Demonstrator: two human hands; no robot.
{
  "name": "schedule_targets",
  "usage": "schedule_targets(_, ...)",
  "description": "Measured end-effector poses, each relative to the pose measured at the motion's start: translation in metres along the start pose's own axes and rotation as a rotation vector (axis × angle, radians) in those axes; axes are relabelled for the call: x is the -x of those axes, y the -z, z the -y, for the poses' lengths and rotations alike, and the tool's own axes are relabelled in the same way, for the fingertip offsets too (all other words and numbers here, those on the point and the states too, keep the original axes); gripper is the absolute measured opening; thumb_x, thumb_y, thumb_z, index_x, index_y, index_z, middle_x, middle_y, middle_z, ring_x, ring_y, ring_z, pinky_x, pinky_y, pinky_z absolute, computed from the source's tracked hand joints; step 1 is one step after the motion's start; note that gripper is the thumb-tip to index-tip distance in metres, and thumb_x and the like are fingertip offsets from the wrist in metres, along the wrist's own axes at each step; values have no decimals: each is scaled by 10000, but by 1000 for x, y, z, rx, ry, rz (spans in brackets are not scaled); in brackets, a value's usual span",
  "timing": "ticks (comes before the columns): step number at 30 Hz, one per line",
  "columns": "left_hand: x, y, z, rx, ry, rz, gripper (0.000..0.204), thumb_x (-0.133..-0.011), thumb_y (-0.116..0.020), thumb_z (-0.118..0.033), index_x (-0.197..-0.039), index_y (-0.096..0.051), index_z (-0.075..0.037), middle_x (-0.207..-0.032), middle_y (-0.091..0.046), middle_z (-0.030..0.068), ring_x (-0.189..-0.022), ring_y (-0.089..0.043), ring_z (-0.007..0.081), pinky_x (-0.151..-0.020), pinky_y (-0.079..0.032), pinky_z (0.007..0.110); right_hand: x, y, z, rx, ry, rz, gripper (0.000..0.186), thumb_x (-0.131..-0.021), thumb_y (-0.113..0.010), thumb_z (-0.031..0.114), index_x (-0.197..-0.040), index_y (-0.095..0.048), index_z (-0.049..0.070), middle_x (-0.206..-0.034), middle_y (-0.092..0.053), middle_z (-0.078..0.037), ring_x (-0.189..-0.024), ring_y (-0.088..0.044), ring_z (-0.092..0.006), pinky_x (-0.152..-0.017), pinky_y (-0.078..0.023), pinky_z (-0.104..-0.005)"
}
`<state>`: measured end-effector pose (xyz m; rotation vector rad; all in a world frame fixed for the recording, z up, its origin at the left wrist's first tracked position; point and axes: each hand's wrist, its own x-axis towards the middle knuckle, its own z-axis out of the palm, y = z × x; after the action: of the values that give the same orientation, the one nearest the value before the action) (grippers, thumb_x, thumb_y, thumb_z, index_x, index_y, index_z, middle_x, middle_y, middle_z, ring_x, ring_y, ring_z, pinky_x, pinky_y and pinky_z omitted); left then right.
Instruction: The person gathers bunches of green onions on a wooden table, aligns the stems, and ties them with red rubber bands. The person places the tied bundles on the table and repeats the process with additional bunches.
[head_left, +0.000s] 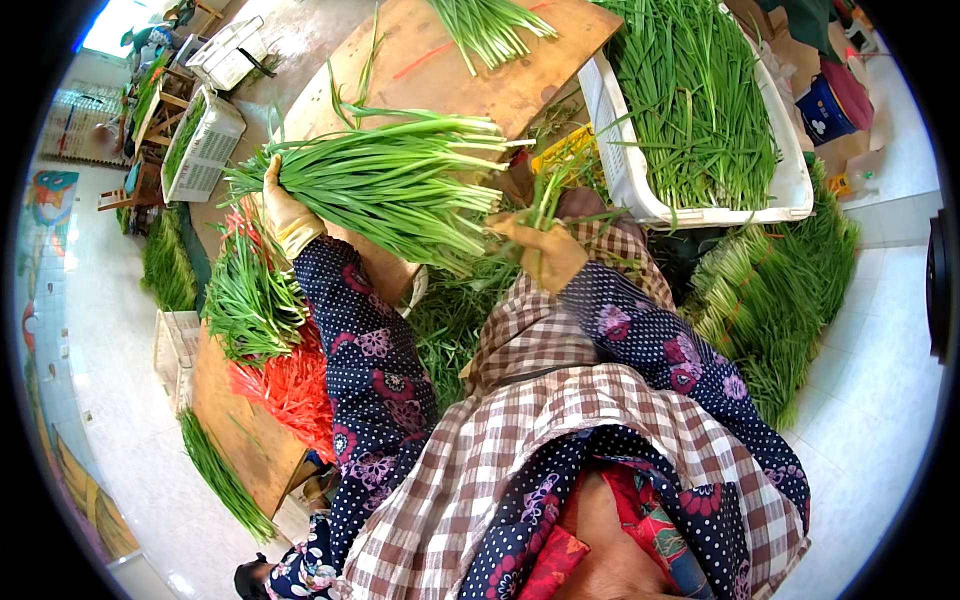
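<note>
Left hand (287, 215): green bunch (385, 185) clamped in fingers (over the desk (565, 50)).
Right hand (550, 257): loose stalks (544, 203) pinched by fingers.

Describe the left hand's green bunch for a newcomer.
Find the brown wooden tabletop, top centre. In front of it, the left hand grips the long green stalks, pale ends pointing right. Unlike the bunch lying on the tabletop, this one is held.
</note>
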<state>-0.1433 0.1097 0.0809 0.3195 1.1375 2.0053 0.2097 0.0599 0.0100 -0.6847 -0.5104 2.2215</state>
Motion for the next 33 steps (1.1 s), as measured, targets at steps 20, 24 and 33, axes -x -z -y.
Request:
schedule_targets(20,14,-25,-8,-52,-5,-28,182,-817,-589,-235,-850,-625,-60,-812,-653,58,-678,-616,206,-646,-518,314,-17,-48,-13,154,-67,-79,402,-709,-765,191,-1009,-612,-29,-1009,-637,-98,-902,-574,-165,-869,-396,-275)
schedule_targets(24,7,3,-10,-10,14,10,188,-821,-570,-225,-863,-630,-52,-836,-661,76,-704,-626,219,-665,-526,322,13,-10,1,312,-36,68,292,-769,-710,207,-949,-617,-2,-929,-627,-79,-840,-578,-163,-807,-438,-284)
schedule_targets(33,13,-7,-12,-5,-23,45,190,-823,-571,-225,-850,-623,-44,-833,-659,80,-710,-629,218,-666,-526,317,-23,-6,26,180,-22,-31,317,-829,-632,234,-1109,-601,88,-1055,-575,-54,-937,-523,-151,-762,-472,-298)
